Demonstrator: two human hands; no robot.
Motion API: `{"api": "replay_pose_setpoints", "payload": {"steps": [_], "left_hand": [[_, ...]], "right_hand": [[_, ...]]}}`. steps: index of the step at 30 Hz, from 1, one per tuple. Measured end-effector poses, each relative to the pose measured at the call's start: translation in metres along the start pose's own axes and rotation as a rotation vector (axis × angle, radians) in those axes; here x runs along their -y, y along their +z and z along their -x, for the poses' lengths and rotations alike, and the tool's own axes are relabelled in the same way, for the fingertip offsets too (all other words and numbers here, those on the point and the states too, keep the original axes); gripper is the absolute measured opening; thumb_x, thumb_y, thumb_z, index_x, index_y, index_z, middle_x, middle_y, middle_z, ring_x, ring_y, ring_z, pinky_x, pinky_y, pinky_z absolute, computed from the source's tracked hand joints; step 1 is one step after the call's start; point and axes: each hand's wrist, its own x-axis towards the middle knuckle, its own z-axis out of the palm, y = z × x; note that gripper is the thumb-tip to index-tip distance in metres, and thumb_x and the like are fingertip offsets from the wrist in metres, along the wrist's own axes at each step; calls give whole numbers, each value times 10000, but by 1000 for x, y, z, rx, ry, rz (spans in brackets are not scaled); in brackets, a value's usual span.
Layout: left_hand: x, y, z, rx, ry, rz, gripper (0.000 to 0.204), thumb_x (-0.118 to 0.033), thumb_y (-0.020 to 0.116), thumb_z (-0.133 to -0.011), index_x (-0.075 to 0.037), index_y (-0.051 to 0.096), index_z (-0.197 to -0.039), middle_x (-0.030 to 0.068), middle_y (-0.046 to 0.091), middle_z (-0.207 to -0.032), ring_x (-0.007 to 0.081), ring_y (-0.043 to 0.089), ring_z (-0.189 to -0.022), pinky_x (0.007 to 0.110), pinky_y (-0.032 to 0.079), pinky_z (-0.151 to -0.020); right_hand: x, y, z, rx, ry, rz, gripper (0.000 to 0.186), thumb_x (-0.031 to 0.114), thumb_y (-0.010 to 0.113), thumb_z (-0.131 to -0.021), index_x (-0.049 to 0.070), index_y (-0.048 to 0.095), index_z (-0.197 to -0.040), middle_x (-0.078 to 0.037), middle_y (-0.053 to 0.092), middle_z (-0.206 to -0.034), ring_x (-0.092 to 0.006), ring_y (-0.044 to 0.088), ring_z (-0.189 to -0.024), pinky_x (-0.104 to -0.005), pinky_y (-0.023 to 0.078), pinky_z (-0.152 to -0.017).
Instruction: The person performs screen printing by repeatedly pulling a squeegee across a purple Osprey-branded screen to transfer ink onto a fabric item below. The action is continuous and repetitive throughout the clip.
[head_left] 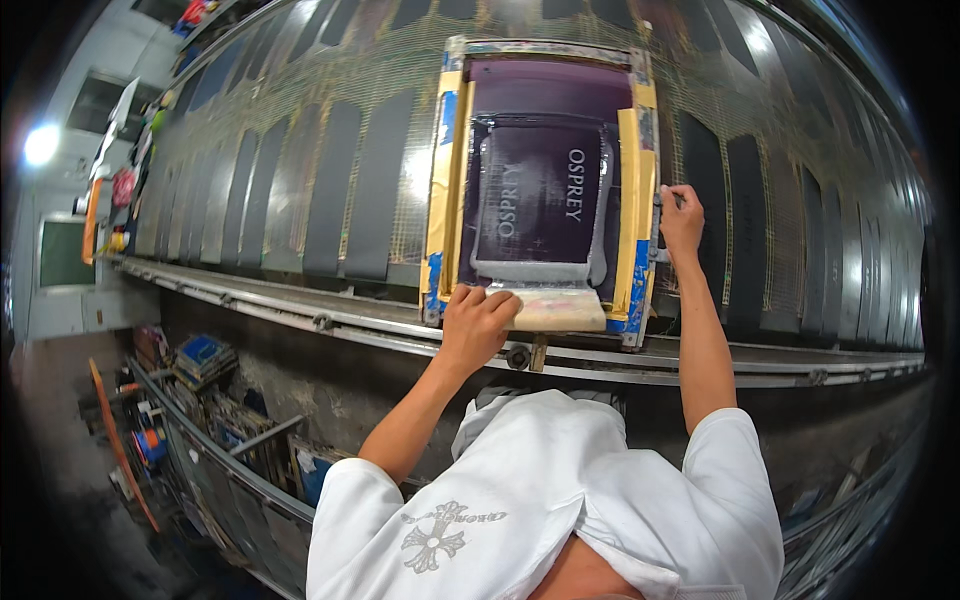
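A screen printing frame (645,110) lies on the long table in front of me, its edges covered with yellow and blue tape. Its dark purple mesh (545,90) carries pale lettering, with a smear of whitish ink (520,270) around it. Near the frame's close end, my left hand (478,325) is closed around the left end of a wide, pale squeegee (562,310). The squeegee lies crosswise, just on the near side of the ink. At the frame's right edge, my right hand (683,222) has its fingers curled and pressed against the side.
Dark flat strips (380,190) lie in rows across the table on both sides of the frame. A metal rail (260,308) runs along the table's near edge. Below left stands a rack (250,480) with stacked frames. A bright lamp (42,145) shines at far left.
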Motion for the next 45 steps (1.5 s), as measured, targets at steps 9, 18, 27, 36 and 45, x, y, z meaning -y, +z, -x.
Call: {"api": "replay_pose_setpoints", "payload": {"steps": [9, 18, 27, 36, 45], "left_hand": [[45, 19, -62, 19, 20, 4, 446, 21, 711, -599, -140, 702, -1015, -11, 747, -1040, 218, 610, -777, 377, 408, -728], [137, 23, -254, 99, 52, 8, 263, -142, 858, -713, -121, 775, -962, 74, 751, -854, 300, 707, -812, 442, 506, -779], [168, 32, -308, 212, -80, -8, 370, -338, 892, -692, -124, 805, -981, 151, 743, -798, 356, 723, -774, 455, 569, -732], [80, 30, -118, 230, -19, 57, 278, -216, 925, -624, -129, 762, -832, 95, 714, -744, 301, 682, -700, 447, 482, -711], [88, 12, -140, 199, -32, 54, 236, -195, 888, -664, -150, 764, -860, 55, 717, -752, 267, 684, -757, 405, 449, -761]], "right_hand": [[23, -7, 1, 127, -24, 295, 236, 295, 700, -949, 61, 673, -958, -172, 718, -906, -395, 697, -907, -437, 524, -782], [158, 27, -70, 694, -416, 250, 454, 428, 792, -864, 58, 715, -1115, -147, 726, -1071, -300, 685, -1043, -404, 522, -927], [145, 107, -127, 765, -617, 647, 341, 313, 837, -761, 61, 748, -972, -165, 730, -845, -376, 702, -861, -457, 555, -790], [110, 34, 61, 818, -641, 628, 163, 165, 815, -692, 125, 743, -833, -132, 703, -792, -353, 672, -829, -446, 517, -792], [131, 37, 35, 781, -817, 658, 144, 221, 798, -743, 108, 726, -796, -128, 694, -747, -341, 670, -817, -457, 495, -829]]}}
